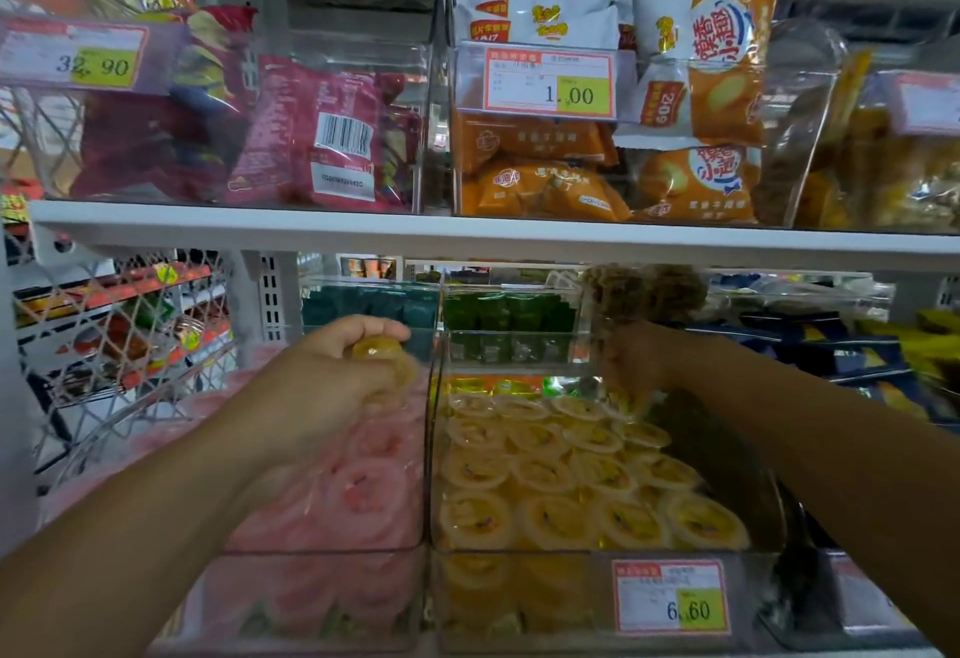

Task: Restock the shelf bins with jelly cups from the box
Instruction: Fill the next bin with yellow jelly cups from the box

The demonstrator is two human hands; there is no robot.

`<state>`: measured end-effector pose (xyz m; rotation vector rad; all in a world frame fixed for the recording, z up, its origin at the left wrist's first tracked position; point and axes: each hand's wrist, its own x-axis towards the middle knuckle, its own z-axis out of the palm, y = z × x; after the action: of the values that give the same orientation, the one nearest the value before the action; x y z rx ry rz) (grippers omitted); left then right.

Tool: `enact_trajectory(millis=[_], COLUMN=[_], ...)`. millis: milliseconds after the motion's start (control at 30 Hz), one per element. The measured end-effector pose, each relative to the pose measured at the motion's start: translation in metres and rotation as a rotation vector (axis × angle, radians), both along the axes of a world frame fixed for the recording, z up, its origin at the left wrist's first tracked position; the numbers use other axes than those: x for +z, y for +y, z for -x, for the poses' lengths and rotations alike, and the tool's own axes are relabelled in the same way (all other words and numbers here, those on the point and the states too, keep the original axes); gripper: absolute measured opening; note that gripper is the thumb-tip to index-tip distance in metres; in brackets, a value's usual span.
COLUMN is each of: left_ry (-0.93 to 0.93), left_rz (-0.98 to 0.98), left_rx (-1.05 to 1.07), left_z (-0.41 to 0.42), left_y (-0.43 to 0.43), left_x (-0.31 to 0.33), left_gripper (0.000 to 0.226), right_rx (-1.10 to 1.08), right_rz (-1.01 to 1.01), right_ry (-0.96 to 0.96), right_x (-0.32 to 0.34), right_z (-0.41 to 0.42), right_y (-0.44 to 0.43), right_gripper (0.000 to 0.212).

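Observation:
My left hand (337,371) is closed around yellow jelly cups (387,363) and hovers over the clear bin of pink jelly cups (358,496), close to the divider wall. To its right stands the clear bin of yellow jelly cups (571,480), filled in neat rows. My right hand (631,363) reaches into the back right of that yellow bin; its fingers are blurred behind the clear lid, so what it grips is unclear. The supply box is out of view.
A white shelf board (493,236) runs just above the bins. Over it stand clear bins of red snack packs (311,137) and orange snack packs (597,168). Green packets (509,314) sit behind the yellow bin. A price tag (670,597) marks its front.

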<state>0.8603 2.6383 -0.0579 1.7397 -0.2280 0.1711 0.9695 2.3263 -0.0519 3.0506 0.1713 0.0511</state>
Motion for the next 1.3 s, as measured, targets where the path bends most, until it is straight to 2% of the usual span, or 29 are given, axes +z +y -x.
enact_trajectory(millis=[133,300,467,500,533,567,633,667,733,833,900,967,1033,1167,1300], left_ry=[-0.085,-0.127,-0.155,-0.147,-0.137,-0.131,-0.139,-0.154,-0.19,-0.221,-0.241,-0.284,-0.32,-0.264,-0.24], left_rz=[-0.121,-0.177,-0.265,-0.275,-0.283,-0.286,-0.291,-0.295,-0.293,-0.246,-0.367,-0.716,-0.977,-1.084,-1.052], left_rx=[0.0,0.014,0.049,0.044,0.037,0.029,0.031,0.042,0.062,0.056,0.044,0.028,-0.054,-0.124,-0.121], left_z=[0.0,0.005,0.006,0.005,0.004,0.002,-0.002,-0.004,-0.01,-0.018,-0.019,-0.016,-0.014,-0.017,-0.018], left_y=[0.004,0.0,-0.002,-0.003,-0.004,-0.006,-0.013,-0.017,-0.025,-0.028,-0.023,-0.013,-0.006,-0.001,0.0], left_x=[-0.004,-0.007,-0.007,-0.006,-0.006,-0.005,-0.003,-0.002,-0.002,-0.001,-0.003,-0.007,-0.011,-0.015,-0.013], left_gripper=[0.037,0.039,0.031,0.032,0.033,0.034,0.034,0.032,0.03,0.036,0.054,0.059,0.048,0.045,0.043], right_rx=[-0.028,-0.032,0.014,0.063,0.116,0.156,0.259,0.317,0.426,0.437,0.356,0.231,0.093,-0.021,-0.046], right_rz=[0.046,0.109,0.127,0.056,-0.1,-0.343,-0.839,-0.971,-1.048,-1.154,-1.227,-1.181,-1.037,-0.907,-0.852], right_ry=[0.051,0.089,0.08,0.046,0.026,0.056,0.276,0.385,0.442,0.244,0.127,0.029,-0.022,-0.011,0.025], right_x=[-0.003,-0.009,-0.002,0.003,0.01,0.017,0.032,0.037,0.039,0.027,0.02,0.013,0.003,-0.013,-0.024], right_z=[-0.002,-0.004,0.005,0.009,0.015,0.025,0.048,0.057,0.071,0.069,0.053,0.029,0.008,-0.022,-0.04], right_y=[0.004,0.004,0.009,0.013,0.017,0.024,0.045,0.055,0.077,0.099,0.1,0.095,0.092,0.104,0.117], right_gripper=[0.017,0.027,0.021,0.019,0.017,0.017,0.025,0.03,0.036,0.029,0.021,0.026,0.036,0.035,0.031])
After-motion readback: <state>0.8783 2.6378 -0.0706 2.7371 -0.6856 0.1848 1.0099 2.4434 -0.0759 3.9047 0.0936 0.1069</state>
